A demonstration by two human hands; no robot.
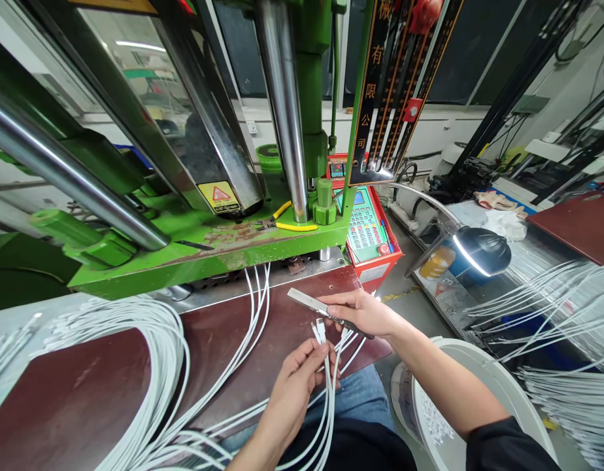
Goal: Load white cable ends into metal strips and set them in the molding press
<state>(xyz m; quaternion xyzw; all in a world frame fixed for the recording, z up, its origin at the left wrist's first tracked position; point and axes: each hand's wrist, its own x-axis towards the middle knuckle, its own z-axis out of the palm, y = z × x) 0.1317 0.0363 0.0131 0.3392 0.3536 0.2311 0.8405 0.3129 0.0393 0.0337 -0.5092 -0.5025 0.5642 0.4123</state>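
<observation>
With your left hand [302,373] pinching white cable ends [320,330] above the bench [86,392] and your right hand [363,313] gripping a metal blade tool [314,304], a slip could likely nick insulation or your fingers.

The machine [208,216] stands along the back edge of the surface [86,392], its columns [282,104] rising from the base. Pliers [282,222] lie on that base, beside the middle column. A control panel [368,229] sits to the right of the machine, behind the surface's right corner. A bundle of cables [159,366] runs from under the machine across the surface and over its front edge. The left hand [297,386] and right hand [361,311] are over the front right corner, the right one behind the left. Right of the surface stands a lamp [478,252], with a bucket [478,379] before it and more cables [552,314] further right.
</observation>
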